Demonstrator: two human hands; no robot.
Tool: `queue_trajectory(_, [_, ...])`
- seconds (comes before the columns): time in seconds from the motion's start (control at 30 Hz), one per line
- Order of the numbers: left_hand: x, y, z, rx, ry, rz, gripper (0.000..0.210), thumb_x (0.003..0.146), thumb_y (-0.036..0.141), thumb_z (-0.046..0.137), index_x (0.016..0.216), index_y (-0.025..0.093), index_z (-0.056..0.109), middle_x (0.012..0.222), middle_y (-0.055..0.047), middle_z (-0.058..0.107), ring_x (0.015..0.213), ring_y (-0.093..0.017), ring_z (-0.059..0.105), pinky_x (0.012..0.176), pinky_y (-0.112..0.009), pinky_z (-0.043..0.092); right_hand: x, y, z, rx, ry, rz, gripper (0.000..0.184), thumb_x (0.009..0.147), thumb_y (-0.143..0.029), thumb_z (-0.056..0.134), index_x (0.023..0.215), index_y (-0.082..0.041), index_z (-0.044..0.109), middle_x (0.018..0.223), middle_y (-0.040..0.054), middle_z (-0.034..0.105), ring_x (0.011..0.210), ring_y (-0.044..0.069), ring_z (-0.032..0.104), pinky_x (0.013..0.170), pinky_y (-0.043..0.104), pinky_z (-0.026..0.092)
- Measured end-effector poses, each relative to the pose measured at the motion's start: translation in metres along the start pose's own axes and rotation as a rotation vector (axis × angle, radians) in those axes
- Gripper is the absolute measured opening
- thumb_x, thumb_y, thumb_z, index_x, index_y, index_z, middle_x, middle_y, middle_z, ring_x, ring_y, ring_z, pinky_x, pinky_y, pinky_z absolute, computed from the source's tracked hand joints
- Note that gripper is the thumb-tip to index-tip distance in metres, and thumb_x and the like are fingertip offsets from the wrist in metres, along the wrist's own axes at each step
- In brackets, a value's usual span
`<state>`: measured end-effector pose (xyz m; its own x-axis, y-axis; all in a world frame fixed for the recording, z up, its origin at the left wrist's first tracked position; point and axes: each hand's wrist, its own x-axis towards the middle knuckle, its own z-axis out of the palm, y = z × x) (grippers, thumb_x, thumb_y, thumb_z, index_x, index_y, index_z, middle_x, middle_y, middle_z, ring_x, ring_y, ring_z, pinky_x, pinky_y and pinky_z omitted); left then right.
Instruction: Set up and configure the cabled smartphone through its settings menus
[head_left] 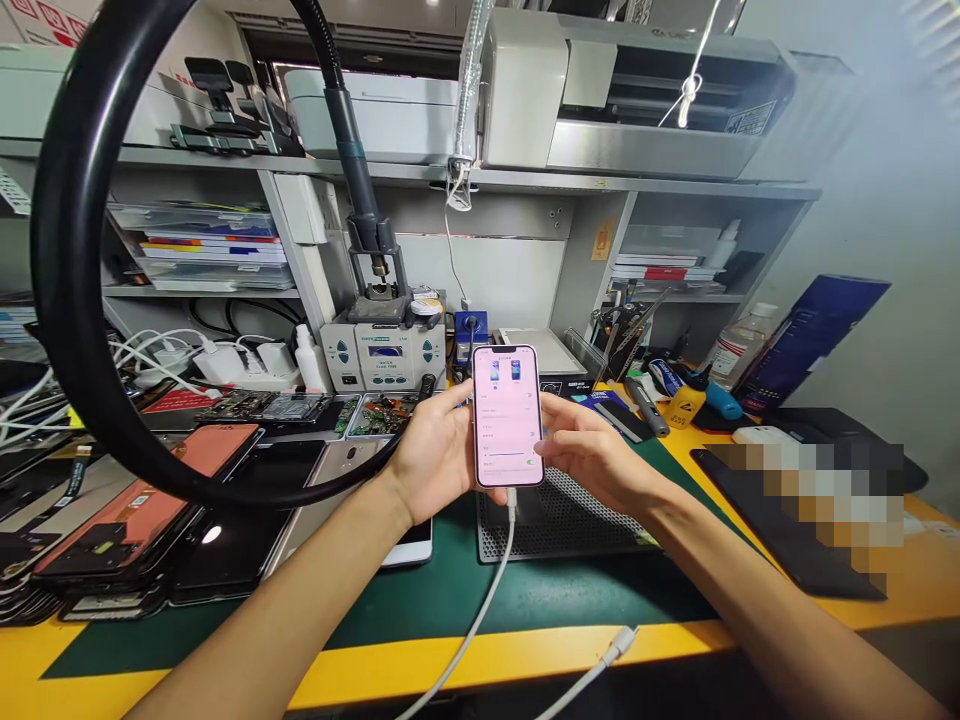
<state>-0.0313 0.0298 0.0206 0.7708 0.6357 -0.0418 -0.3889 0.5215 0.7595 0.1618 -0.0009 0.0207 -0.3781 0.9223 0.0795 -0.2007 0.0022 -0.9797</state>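
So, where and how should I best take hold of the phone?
Probably grip the phone by its long left edge, coming from your left and behind: its lit screen faces you, and the white cable leaves its bottom edge, so keep that end free.

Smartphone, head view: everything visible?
The smartphone is tilted up above the workbench, screen facing the camera: lit, pinkish, showing two phone thumbnails, a slider, a green toggle. Slim frame, rounded corners. White cable plugged into its bottom edge. Left hand holds its left side; right hand is at its right edge, contact unclear.
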Motion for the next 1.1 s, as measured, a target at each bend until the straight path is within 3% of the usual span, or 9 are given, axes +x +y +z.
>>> queue_trajectory(0.17, [0.0001,-0.0004,-0.0003,-0.002,0.007,0.007,0.061,0.101,0.049,0.033,0.131,0.006,0.064,0.116,-0.024,0.068,0.081,-0.033,0.069,0.053,-0.043,0.058,-0.0001,0.0001,0.0000,-0.003,-0.003,-0.007,0.051,0.071,-0.014,0.064,0.122,-0.020,0.064,0.121,0.0078,0.070,0.098,0.023,0.067,0.082,0.035,0.052])
queue_trajectory(0.37, [0.0001,-0.0008,0.0005,-0.002,0.021,0.007,0.061,0.100,0.050,0.033,0.131,0.008,0.064,0.118,-0.024,0.068,0.089,-0.037,0.070,0.053,-0.043,0.058,0.0013,0.0015,0.0016,-0.021,0.008,-0.010,0.046,0.075,-0.016,0.068,0.121,-0.020,0.064,0.115,0.0073,0.072,0.093,0.021,0.068,0.081,0.033,0.052])
queue_trajectory(0.47, [-0.0003,-0.0004,0.0016,-0.004,0.027,0.013,0.060,0.101,0.049,0.034,0.131,0.008,0.064,0.114,-0.023,0.069,0.080,-0.033,0.071,0.052,-0.041,0.057,0.0017,0.0021,0.0008,-0.033,0.015,-0.009,0.045,0.076,-0.016,0.068,0.121,-0.020,0.064,0.116,0.0072,0.072,0.094,0.021,0.067,0.080,0.033,0.052])
queue_trajectory(0.6, [-0.0005,-0.0003,0.0017,-0.010,0.001,0.017,0.061,0.101,0.050,0.034,0.129,0.006,0.065,0.108,-0.023,0.071,0.071,-0.028,0.068,0.051,-0.041,0.057,0.0016,0.0023,-0.0024,0.000,-0.026,-0.018,0.049,0.072,-0.014,0.065,0.121,-0.020,0.065,0.114,0.0070,0.072,0.091,0.021,0.067,0.079,0.033,0.052])
queue_trajectory(0.83, [0.0000,-0.0007,0.0007,-0.012,0.002,0.014,0.062,0.101,0.051,0.032,0.129,0.006,0.065,0.111,-0.023,0.069,0.075,-0.030,0.068,0.051,-0.042,0.057,0.0017,0.0011,-0.0037,-0.009,-0.020,-0.008,0.053,0.068,-0.011,0.061,0.120,-0.020,0.066,0.107,0.0061,0.073,0.085,0.019,0.066,0.077,0.032,0.051])
queue_trajectory(1.1, [-0.0012,-0.0003,0.0033,-0.012,0.066,0.008,0.062,0.100,0.050,0.034,0.138,0.007,0.058,0.114,-0.025,0.069,0.078,-0.034,0.071,0.051,-0.043,0.056,0.0009,0.0008,-0.0007,-0.043,-0.009,-0.014,0.047,0.077,-0.017,0.066,0.124,-0.021,0.064,0.119,0.0078,0.071,0.101,0.024,0.067,0.088,0.039,0.053])
